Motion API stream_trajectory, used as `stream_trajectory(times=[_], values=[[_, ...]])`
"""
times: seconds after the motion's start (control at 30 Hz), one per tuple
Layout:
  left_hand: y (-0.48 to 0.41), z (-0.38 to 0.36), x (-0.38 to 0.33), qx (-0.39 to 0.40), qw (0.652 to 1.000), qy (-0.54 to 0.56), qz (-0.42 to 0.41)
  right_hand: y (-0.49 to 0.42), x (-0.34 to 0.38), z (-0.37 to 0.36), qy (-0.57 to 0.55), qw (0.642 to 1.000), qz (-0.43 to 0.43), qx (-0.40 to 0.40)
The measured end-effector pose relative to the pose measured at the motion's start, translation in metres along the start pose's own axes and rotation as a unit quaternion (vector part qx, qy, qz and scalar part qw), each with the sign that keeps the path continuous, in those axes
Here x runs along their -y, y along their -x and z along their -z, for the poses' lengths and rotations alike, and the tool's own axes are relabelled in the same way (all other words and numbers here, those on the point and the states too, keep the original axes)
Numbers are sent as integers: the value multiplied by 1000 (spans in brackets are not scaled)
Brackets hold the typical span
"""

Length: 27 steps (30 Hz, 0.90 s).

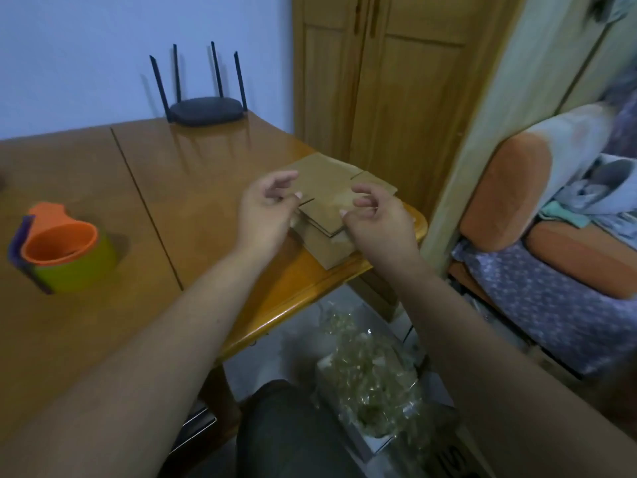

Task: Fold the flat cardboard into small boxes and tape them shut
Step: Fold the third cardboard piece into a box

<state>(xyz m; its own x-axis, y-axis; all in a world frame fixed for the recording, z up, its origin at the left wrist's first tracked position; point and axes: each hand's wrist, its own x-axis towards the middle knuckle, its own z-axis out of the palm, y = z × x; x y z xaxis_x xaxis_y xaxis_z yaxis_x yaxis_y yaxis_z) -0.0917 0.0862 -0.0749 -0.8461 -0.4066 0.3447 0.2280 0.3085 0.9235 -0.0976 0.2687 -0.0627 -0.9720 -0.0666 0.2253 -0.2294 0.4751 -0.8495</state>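
Observation:
A stack of flat brown cardboard blanks (329,248) lies at the right corner of the wooden table (103,201). The top flat cardboard sheet (327,191) is raised at its near edge. My left hand (267,210) pinches that sheet's left near flap with thumb and fingertips. My right hand (374,219) pinches the sheet's near right edge, fingers curled. No tape shows.
Nested orange and green plastic cups (63,251) stand on the table's left side. A black router (205,110) with antennas sits at the back by the wall. Below the table edge lies a box of crinkled clear wrapping (372,377). A cushioned chair (537,236) stands to the right.

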Motion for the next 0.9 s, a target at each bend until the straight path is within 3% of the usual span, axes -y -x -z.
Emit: stream_trajectory(times=[0.27, 0.5, 0.63, 0.77, 0.9], values=[[-61, -15, 20, 41, 962, -271, 5, -40, -13, -11, 114, 993, -16, 6], [-89, -16, 34, 117, 914, -367, 124, -52, -27, -18, 147, 989, -17, -8], [-94, -11, 35, 87, 936, -306, 152, -54, -31, -20, 107, 993, -19, -35], [-94, 4, 30, 13, 975, -141, 169, -57, -27, -16, -2, 998, -45, -48], [-84, 28, 17, -27, 987, -45, 154, -57, -13, -10, -96, 994, -39, -47]])
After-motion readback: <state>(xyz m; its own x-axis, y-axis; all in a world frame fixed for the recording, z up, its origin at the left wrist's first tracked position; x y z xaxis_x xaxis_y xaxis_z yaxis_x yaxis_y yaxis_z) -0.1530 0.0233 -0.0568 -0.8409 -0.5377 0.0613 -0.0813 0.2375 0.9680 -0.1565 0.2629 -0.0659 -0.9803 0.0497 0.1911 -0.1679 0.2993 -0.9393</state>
